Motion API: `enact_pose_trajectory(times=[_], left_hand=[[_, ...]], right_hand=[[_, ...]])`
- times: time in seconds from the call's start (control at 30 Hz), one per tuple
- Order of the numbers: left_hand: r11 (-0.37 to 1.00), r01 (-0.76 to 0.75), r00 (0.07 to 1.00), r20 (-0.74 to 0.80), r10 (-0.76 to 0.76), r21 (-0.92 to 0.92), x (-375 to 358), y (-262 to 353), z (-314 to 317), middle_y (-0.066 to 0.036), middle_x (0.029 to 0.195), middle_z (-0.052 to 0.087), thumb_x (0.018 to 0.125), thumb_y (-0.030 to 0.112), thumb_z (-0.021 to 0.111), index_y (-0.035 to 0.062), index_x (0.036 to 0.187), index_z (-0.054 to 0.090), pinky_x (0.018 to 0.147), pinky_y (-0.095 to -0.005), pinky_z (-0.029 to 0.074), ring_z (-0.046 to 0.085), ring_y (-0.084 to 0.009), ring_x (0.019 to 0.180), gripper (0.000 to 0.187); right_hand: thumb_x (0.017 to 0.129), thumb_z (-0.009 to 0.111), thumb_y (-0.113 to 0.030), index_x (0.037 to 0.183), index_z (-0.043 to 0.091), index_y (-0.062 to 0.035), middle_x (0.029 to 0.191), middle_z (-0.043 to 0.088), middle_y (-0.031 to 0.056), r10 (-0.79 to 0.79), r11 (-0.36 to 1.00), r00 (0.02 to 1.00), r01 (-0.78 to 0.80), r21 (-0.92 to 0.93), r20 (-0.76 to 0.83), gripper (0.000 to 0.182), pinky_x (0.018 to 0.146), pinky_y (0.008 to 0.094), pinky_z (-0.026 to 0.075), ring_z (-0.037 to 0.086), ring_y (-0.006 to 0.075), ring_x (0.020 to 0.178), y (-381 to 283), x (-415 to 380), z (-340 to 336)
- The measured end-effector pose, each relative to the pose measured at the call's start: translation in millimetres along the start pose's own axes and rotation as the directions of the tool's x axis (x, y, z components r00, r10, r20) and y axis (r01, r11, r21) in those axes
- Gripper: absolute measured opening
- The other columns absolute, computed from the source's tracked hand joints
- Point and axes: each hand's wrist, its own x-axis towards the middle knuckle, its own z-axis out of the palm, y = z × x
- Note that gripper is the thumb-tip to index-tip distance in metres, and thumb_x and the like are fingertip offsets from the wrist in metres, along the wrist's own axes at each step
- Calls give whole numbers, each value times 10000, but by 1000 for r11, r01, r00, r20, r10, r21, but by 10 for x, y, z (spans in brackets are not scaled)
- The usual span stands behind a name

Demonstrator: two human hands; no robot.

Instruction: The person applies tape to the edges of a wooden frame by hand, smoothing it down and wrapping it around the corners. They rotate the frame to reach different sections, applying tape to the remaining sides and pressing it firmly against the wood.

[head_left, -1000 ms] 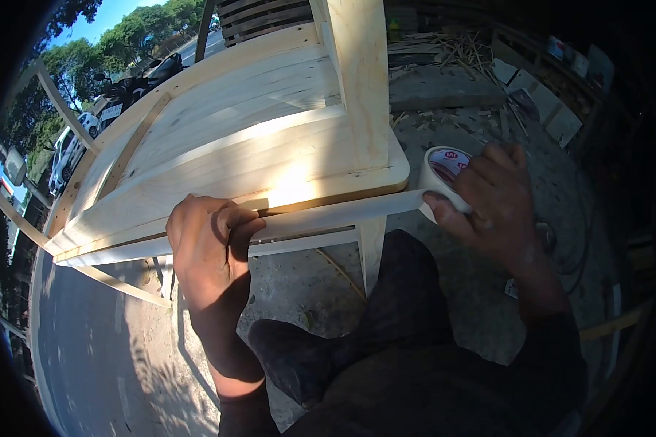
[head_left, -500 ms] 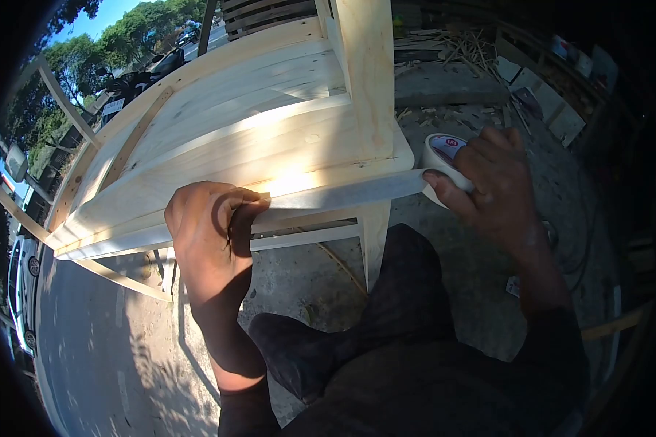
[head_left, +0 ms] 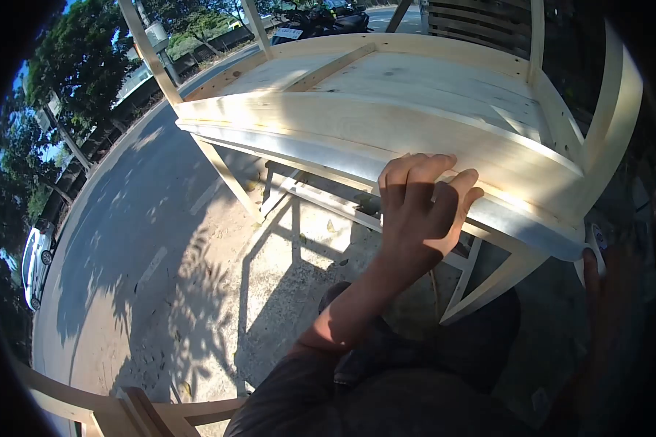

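A strip of pale tape (head_left: 313, 154) runs along the front edge of a light wooden frame (head_left: 386, 120). My left hand (head_left: 426, 211) rests on that edge near the middle, its fingers curled over the wood and pressed on the tape. At the frame's right corner, in shadow, my right hand (head_left: 611, 280) holds the tape roll (head_left: 596, 244), of which only part shows. The strip reaches from the wood to the roll.
Wooden legs and a lower rail (head_left: 335, 204) stand under the frame. Curved wooden pieces (head_left: 142, 409) lie at the bottom left. Behind are a parked motorcycle (head_left: 321, 25), and at the left a white car (head_left: 36, 262) on the road.
The view has turned left. My left hand has slid right along the edge, and my right hand with the roll is now close to the frame's right corner.
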Motion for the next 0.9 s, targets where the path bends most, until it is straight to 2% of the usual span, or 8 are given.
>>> enact_pose_trajectory(times=[0.1, 0.13, 0.17, 0.27, 0.33, 0.43, 0.67, 0.9], left_hand=[[972, 148, 977, -179, -115, 184, -290, -333, -151, -137, 1147, 588, 900, 74, 741, 54, 1153, 632, 924, -403, 448, 533, -293, 1080, 276], [919, 393, 854, -376, -359, 16, -352, -527, -139, -121, 1099, 586, 973, 117, 660, 15, 1189, 591, 909, -368, 461, 546, -234, 1033, 249], [691, 606, 560, -406, -722, -393, -407, -692, -149, -82, 1052, 574, 1019, 209, 621, -4, 1204, 567, 893, -332, 468, 554, -171, 967, 287], [79, 514, 151, -1, -988, -854, -380, -1464, -534, -77, 1096, 596, 1066, 327, 541, 15, 1206, 575, 924, -344, 500, 605, -186, 1006, 344], [-161, 282, 180, 217, -959, -946, -405, -1940, -638, -74, 1104, 603, 1065, 305, 556, 45, 1186, 582, 942, -388, 524, 625, -211, 1019, 288], [-204, 275, 174, 257, -951, -939, -485, -2223, -715, -69, 1090, 614, 1054, 300, 586, 67, 1152, 597, 945, -417, 542, 630, -221, 1000, 253], [-184, 375, 229, 284, -931, -909, -465, -2203, -861, -29, 944, 584, 1008, 248, 652, 35, 1063, 621, 924, -369, 515, 583, -188, 948, 223], [-273, 167, 272, 310, -911, -947, -464, -2236, -889, -113, 1110, 541, 975, 57, 643, -45, 1189, 534, 1078, -424, 490, 567, -243, 1063, 261]], right_hand=[[975, 686, -281, 1131, 652, 40, 1119, 651, 249, 65, 986, 998, -66, -151, -9, 358, 1060, 540, 410, 530, 473, 1224, 212, -160, 167], [985, 673, -320, 1185, 644, 35, 1202, 632, 248, 77, 977, 997, -71, -201, 24, 409, 1078, 528, 408, 531, 455, 1251, 285, -191, 180], [994, 661, -359, 1240, 636, 30, 1285, 614, 246, 90, 965, 994, -73, -251, 57, 462, 1096, 515, 407, 531, 437, 1277, 358, -220, 194], [1012, 626, -414, 1318, 613, 40, 1418, 557, 261, 128, 950, 981, -79, -302, 146, 548, 1118, 506, 401, 511, 428, 1326, 372, -190, 140], [1022, 605, -423, 1337, 598, 54, 1454, 523, 276, 159, 948, 966, -92, -304, 205, 572, 1121, 512, 397, 492, 437, 1344, 377, -159, 114], [999, 660, -347, 1240, 631, 51, 1325, 593, 275, 94, 976, 985, -63, -210, 143, 467, 1077, 508, 437, 541, 443, 1280, 339, -90, 128], [1027, 609, -404, 1335, 585, 57, 1406, 549, 299, 287, 938, 901, -195, -286, 326, 555, 1138, 529, 378, 457, 459, 1377, 218, -20, -29], [1007, 651, -365, 1293, 602, 63, 1356, 592, 282, 202, 964, 924, -129, -231, 325, 517, 1128, 528, 387, 508, 457, 1325, 134, 55, -104]])
